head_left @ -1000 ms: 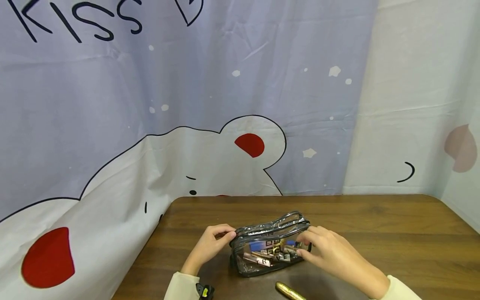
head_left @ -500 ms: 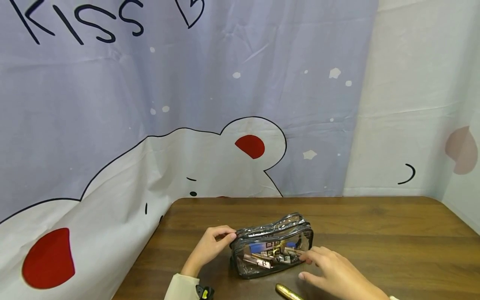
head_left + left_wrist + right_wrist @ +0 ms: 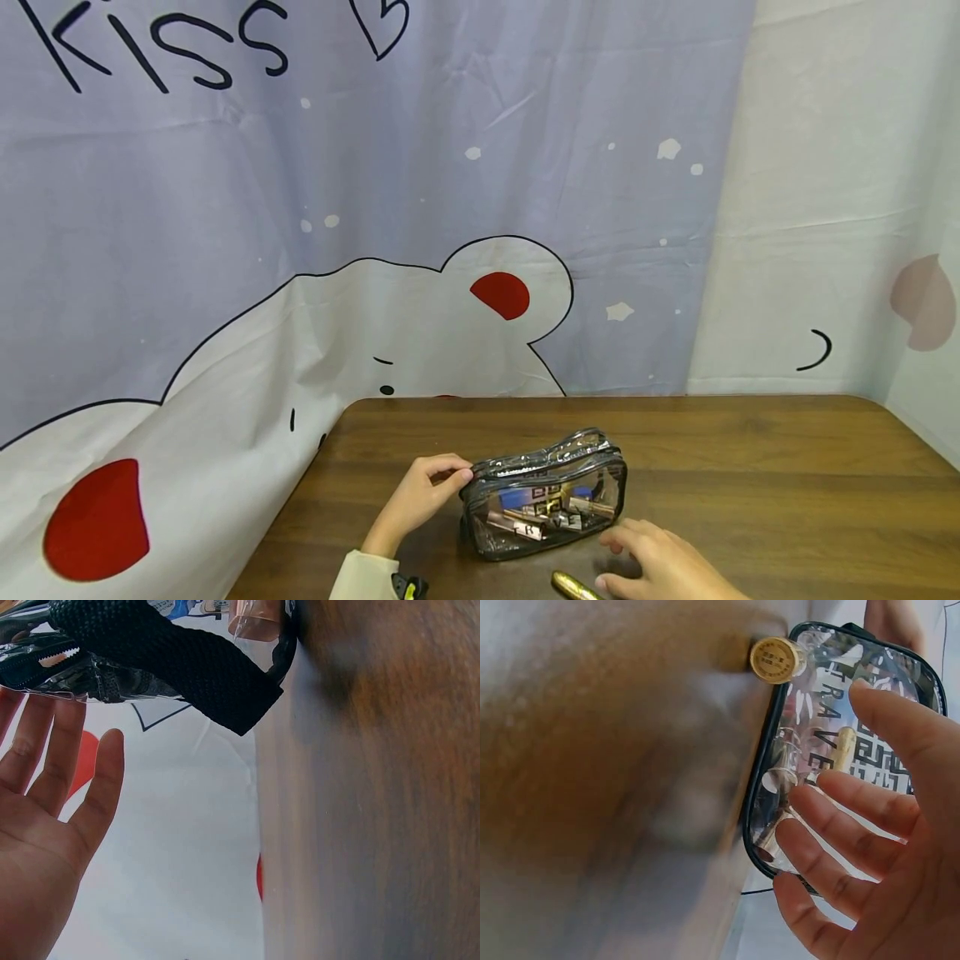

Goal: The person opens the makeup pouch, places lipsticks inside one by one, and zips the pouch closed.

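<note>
A clear zip pouch with black edging point(image 3: 525, 463) stands on the table. At its upper left corner my left hand point(image 3: 417, 498) pinches it between thumb and fingers. In the left wrist view, the fingers of the left hand point(image 3: 52, 795) reach up to the pouch beside a black woven strap point(image 3: 172, 660). My right hand point(image 3: 654, 563) is off the pouch, beside its lower right corner, fingers spread and loosely bent. A shiny gold tube point(image 3: 573, 585) lies in front of the pouch, left of that hand. Its round end point(image 3: 773, 660) shows in the right wrist view.
Inside the pouch are several small cosmetics, among them a pinkish metallic tube point(image 3: 516, 525) and a blue item point(image 3: 514, 498). The wooden table point(image 3: 750, 475) extends to the right. A printed curtain point(image 3: 360, 167) hangs behind it.
My right hand has let go of the pouch's right side and moved down toward the front of the table. The left hand keeps its place at the pouch corner.
</note>
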Demonstrator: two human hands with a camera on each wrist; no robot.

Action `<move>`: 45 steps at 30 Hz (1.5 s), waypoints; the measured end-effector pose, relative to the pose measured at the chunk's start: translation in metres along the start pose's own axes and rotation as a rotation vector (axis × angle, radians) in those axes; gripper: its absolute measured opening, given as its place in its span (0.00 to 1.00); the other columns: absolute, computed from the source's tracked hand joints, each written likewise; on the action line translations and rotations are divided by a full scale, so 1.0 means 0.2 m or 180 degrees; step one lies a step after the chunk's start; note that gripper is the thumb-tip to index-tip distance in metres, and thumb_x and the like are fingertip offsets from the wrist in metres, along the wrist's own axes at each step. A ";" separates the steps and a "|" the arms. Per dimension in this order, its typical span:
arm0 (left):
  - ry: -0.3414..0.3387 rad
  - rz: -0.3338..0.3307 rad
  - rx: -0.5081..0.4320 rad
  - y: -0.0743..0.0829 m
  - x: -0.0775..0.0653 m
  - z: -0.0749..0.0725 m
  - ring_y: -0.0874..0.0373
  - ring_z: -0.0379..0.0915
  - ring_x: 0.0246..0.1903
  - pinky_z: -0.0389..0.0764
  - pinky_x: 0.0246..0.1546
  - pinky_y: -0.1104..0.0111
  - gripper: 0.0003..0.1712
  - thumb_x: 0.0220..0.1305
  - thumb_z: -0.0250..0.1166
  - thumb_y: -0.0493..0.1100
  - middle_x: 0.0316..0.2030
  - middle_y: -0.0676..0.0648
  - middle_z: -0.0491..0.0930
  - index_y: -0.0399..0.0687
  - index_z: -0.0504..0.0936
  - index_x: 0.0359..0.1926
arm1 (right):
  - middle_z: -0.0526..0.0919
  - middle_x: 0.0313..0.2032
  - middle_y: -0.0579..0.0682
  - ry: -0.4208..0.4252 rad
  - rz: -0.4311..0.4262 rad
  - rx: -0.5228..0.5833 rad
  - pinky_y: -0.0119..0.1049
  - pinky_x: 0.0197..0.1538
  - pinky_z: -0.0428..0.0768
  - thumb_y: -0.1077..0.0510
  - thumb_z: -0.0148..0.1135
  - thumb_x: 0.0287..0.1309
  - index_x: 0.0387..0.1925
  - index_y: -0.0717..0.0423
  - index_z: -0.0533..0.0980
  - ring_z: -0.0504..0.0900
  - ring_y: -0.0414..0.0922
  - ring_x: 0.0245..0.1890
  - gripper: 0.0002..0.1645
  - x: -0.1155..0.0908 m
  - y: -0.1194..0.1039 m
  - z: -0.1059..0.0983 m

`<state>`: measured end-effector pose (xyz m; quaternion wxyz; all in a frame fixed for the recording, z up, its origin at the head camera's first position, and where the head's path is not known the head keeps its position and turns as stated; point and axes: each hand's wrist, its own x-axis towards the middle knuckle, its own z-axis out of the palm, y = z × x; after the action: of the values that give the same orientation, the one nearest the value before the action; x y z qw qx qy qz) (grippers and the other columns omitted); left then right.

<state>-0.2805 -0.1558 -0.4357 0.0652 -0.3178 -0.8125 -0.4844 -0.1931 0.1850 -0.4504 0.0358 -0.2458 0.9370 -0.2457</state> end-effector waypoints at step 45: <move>-0.0047 -0.0037 -0.0023 0.16 -0.01 -0.03 0.72 0.73 0.34 0.77 0.37 0.72 0.08 0.66 0.60 0.37 0.36 0.41 0.84 0.39 0.85 0.39 | 0.75 0.32 0.28 0.0140 -0.0856 0.0012 0.30 0.33 0.73 0.35 0.66 0.50 0.33 0.39 0.82 0.72 0.28 0.36 0.16 0.01 0.04 0.11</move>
<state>-0.2621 -0.1515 -0.4095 0.0553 -0.3169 -0.8130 -0.4853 -0.1946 0.1808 -0.4739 -0.0175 -0.3636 0.8957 -0.2553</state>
